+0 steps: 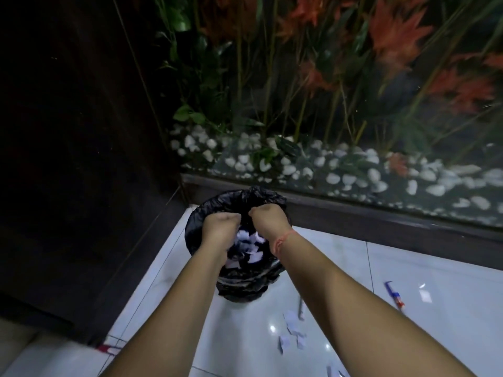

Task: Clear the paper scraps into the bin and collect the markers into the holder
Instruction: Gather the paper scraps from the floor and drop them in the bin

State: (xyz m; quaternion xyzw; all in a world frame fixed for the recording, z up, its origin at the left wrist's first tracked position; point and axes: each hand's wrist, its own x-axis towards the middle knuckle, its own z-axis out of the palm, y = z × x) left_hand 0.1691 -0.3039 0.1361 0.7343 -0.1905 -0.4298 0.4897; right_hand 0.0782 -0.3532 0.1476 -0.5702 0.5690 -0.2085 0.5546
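- Head view: both hands reach over the mouth of the bin (206, 213), lined with a black bag
- left hand (221, 225) and right hand (268, 217) are curled downward, fingers hidden; I cannot tell whether they grip anything
- white paper scraps (251, 247) lie in the bin just below the fingers
- more scraps (292, 331) lie on the floor (408, 268), well behind the fingers
- marker (394, 295) lies on the floor right of the right forearm

Both hands, left hand (221, 227) and right hand (268, 217), crowd the mouth of the bin (196, 229); a dark wall (81, 131) hems it on the left; a glass tank (353, 172) stands just behind; open floor (408, 268) lies to the right, dotted with paper scraps (292, 331) and a marker (394, 293).
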